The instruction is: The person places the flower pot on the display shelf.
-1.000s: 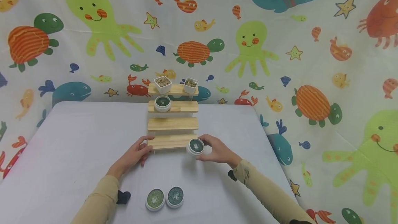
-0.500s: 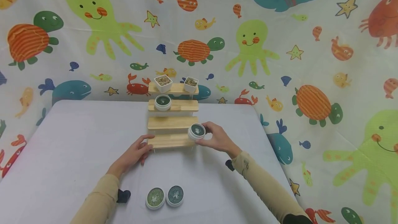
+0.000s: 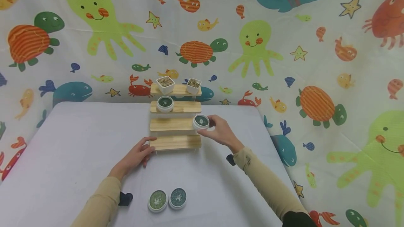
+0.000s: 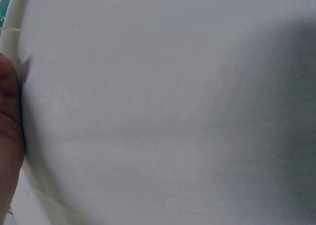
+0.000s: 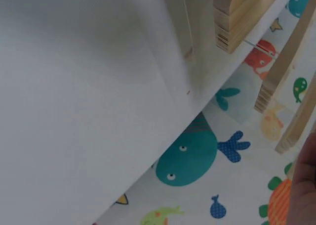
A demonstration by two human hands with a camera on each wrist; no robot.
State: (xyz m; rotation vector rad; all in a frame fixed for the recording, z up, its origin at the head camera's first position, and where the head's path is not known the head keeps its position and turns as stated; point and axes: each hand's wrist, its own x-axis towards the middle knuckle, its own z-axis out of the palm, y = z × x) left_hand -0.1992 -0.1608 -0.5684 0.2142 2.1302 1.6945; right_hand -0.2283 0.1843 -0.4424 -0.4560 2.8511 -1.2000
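My right hand (image 3: 222,132) pinches a small round white pot (image 3: 201,122) with a dark green top at its side. The pot overlaps the right end of the second wooden board from the bottom. My left hand (image 3: 137,155) grips the left end of the lowest board of a four-tier wooden display rack (image 3: 175,143), fingertips at the edge. Another white pot with a dark green top (image 3: 165,104) stands on the left of the third board. In the left wrist view only part of the left hand (image 4: 9,131) shows; in the right wrist view, the held pot is hidden.
Two square white bowls with dried bits, left (image 3: 165,84) and right (image 3: 193,86), sit on the top board. Near the front of the white table (image 3: 79,143) lie a green-topped pot (image 3: 157,200) and a blue-green one (image 3: 177,198). A sea-animal curtain (image 3: 195,13) hangs behind.
My right hand has lifted the pot up and slightly away from me, from beside the lowest board to the second board's right end. My left hand stays put.
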